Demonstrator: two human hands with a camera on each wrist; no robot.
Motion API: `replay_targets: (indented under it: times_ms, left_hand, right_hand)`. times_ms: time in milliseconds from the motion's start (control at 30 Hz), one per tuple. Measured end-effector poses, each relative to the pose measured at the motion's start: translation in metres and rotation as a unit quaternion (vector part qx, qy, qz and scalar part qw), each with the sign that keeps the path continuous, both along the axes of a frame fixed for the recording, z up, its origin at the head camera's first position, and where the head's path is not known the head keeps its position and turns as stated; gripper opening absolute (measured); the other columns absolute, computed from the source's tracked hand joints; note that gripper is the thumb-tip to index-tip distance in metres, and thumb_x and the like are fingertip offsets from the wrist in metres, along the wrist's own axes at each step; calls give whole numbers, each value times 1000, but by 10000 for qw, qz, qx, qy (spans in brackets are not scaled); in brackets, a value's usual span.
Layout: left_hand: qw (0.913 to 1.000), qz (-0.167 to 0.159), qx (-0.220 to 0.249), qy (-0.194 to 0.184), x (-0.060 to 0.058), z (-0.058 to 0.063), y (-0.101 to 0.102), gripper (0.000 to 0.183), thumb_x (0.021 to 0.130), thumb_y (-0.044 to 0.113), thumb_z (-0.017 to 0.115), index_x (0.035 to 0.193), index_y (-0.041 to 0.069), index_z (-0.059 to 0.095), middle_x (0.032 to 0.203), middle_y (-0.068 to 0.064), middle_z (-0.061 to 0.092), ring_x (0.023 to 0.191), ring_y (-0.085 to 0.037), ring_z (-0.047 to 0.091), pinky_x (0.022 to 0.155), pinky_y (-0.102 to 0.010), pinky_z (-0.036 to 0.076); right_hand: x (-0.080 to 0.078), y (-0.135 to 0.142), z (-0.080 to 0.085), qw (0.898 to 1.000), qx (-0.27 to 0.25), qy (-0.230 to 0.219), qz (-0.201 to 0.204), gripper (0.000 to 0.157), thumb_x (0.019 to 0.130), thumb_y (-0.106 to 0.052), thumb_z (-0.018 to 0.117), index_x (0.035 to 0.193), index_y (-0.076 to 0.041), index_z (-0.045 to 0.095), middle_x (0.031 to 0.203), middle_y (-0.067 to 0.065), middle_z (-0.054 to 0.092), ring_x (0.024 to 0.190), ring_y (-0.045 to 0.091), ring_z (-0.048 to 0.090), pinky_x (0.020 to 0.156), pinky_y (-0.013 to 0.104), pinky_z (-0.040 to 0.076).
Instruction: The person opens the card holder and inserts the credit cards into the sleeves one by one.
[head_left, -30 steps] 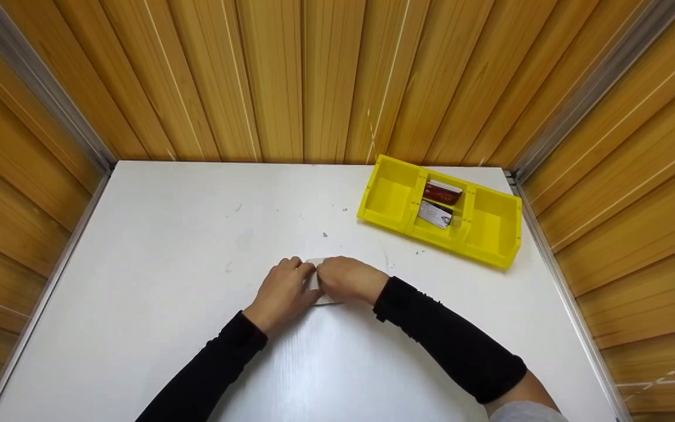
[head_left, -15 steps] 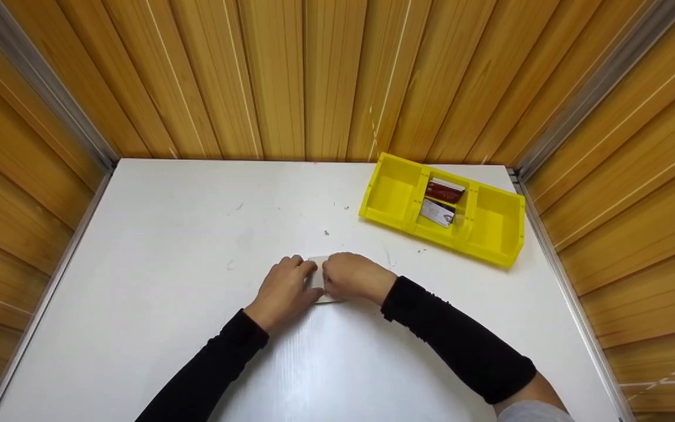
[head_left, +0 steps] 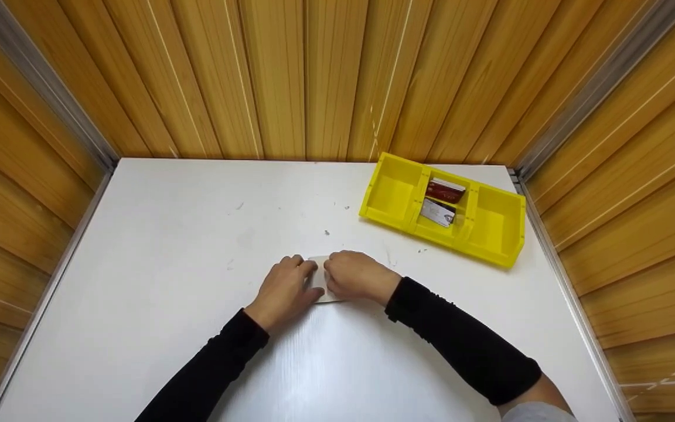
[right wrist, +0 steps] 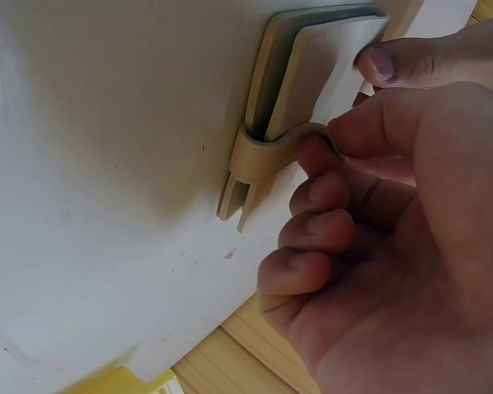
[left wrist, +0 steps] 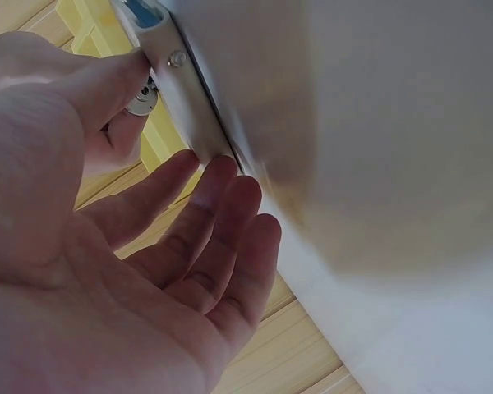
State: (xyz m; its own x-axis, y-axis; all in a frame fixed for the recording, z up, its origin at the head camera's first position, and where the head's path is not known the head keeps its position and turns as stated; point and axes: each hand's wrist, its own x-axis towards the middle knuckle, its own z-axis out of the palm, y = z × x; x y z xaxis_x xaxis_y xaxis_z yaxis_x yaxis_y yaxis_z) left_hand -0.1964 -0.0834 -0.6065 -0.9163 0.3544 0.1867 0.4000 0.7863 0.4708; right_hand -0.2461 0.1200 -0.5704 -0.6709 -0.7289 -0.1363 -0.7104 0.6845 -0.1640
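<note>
A cream folded wallet [head_left: 321, 276] lies on the white table between the two hands. In the right wrist view a narrow tan strap [right wrist: 263, 158] wraps round its folded edge. My left hand [head_left: 285, 290] holds the wallet with thumb and fingertips at its near and far edges; its other fingers curve loosely. My right hand [head_left: 360, 275] pinches the strap's end between thumb and curled index finger. The left wrist view shows a metal snap stud [left wrist: 177, 59] on the wallet and a round snap cap [left wrist: 144, 100] by the right fingers.
At the back right stands a yellow tray [head_left: 493, 223] with three compartments. Its middle one holds dark red cards [head_left: 446, 190] and a whitish card [head_left: 436, 212]. Wood-patterned walls [head_left: 331, 76] rise behind and beside the white table [head_left: 167, 234].
My right hand has shifted slightly to the right, baring a bit more of the wallet. My left hand keeps its place on the wallet. The tray and cards lie as before.
</note>
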Motion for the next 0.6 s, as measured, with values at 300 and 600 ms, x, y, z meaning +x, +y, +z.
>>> replay_targets:
  times_ms: [300,600]
  left_hand:
    - [10000,21,-29,13,0,-1,1,41,88,34,91,113,5,74,97,-7,65,91,-30,60,83,-47,51]
    - [10000,6,6,-31,0,0,0,41,88,33,91,113,5,74,97,-8,65,91,-31,60,83,-48,51]
  right_hand:
    - [0,2,-4,9998,-17,190,-5,21,103,-15,63,91,-1,72,86,13,71,77,34,69,77,49,61]
    - [1,-2,-2,9990,359,279,31,17,102,-16,64,94,-3,72,88,12,71,80,32,70,76,46,61]
